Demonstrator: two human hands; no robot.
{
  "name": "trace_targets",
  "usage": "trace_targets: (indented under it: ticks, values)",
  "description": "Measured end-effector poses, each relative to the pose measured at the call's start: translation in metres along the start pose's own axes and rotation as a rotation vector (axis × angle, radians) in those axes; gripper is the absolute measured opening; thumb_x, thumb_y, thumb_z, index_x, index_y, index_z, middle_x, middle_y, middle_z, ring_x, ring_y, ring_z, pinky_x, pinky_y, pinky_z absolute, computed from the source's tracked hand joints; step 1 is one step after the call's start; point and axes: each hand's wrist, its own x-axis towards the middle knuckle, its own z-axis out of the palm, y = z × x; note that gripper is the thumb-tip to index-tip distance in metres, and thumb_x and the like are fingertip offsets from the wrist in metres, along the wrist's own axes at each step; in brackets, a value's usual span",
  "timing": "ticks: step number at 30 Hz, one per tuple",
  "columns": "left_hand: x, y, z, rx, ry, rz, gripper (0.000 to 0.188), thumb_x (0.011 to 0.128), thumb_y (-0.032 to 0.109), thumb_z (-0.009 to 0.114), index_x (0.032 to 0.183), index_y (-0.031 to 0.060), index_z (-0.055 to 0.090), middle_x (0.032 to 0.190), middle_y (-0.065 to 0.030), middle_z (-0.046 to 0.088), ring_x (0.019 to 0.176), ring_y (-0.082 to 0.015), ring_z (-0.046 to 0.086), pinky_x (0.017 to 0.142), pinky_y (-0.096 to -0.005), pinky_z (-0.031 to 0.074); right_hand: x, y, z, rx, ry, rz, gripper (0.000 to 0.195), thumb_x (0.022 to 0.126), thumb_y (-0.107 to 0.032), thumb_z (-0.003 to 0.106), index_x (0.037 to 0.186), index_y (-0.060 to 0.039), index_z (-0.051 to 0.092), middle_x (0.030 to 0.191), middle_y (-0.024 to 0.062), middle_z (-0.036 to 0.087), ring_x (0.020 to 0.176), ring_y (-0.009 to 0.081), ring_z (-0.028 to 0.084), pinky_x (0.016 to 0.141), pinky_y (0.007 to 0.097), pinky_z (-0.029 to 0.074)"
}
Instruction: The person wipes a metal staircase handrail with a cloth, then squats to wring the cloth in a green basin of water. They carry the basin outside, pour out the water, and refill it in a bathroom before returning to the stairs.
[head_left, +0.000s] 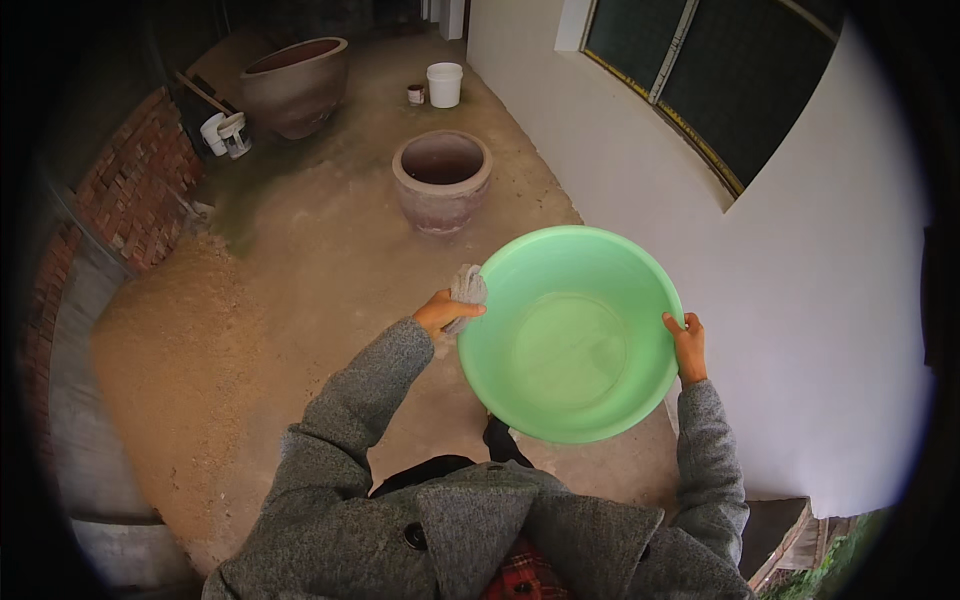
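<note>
A large round green plastic basin is held up in front of me, its open side facing my eyes. Nothing lies inside it. My left hand grips the rim on the left, thumb pointing towards it. A folded grey cloth is tucked in the same hand, against the basin's edge. On the opposite side, my right hand has its thumb over the rim and its fingers behind the wall. Below the basin, part of my dark-clothed leg shows above the concrete floor.
A glazed clay pot stands ahead, with a larger clay vat farther left. White buckets sit nearby. Stacked bricks and a sand heap line the left. A white wall with a window runs close on my right.
</note>
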Motion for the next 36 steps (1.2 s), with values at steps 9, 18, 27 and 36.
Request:
trace_targets:
  ticks: [9,18,27,36]
  values:
    - [0.052,0.114,-0.182,0.065,0.367,0.089,0.061,0.077,0.019,0.073,0.128,-0.0018,0.047,0.118,-0.0145,0.058,0.107,-0.0245,0.056,0.091,-0.0347,0.045,0.227,-0.106,0.254,0.098,-0.341,-0.167,0.026,0.083,-0.021,0.067,0.086,-0.0014,0.051,0.074,0.0069,0.058,0.061,0.0125,0.057,0.056,0.0267,0.048]
    - [0.051,0.139,-0.442,-0.048,0.704,0.036,0.064,0.076,0.021,0.074,0.129,-0.0021,0.045,0.119,-0.0143,0.057,0.107,-0.0250,0.056,0.090,-0.0360,0.045,0.317,-0.205,0.607,0.084,-0.720,-0.262,0.024,0.078,-0.016,0.068,0.085,-0.0013,0.050,0.076,0.0071,0.056,0.066,0.0139,0.056,0.062,0.0280,0.048]
    - [0.183,0.239,-0.657,-0.151,0.637,0.079,0.059,0.078,0.024,0.073,0.126,0.0027,0.047,0.113,-0.0083,0.058,0.097,-0.0182,0.057,0.078,-0.0343,0.050,0.418,-0.317,0.777,0.171,-0.515,-0.393,0.018,0.078,-0.008,0.063,0.090,-0.0004,0.051,0.078,0.0049,0.057,0.067,0.0117,0.054,0.061,0.0259,0.045]
    - [0.398,0.314,-0.833,-0.233,0.672,0.058,0.049,0.075,0.020,0.076,0.114,-0.0002,0.054,0.097,-0.0102,0.062,0.089,-0.0202,0.062,0.066,-0.0332,0.053,0.642,-0.383,0.909,0.051,-0.473,-0.401,0.018,0.075,-0.006,0.057,0.091,0.0019,0.053,0.081,0.0098,0.060,0.068,0.0178,0.057,0.062,0.0308,0.047]
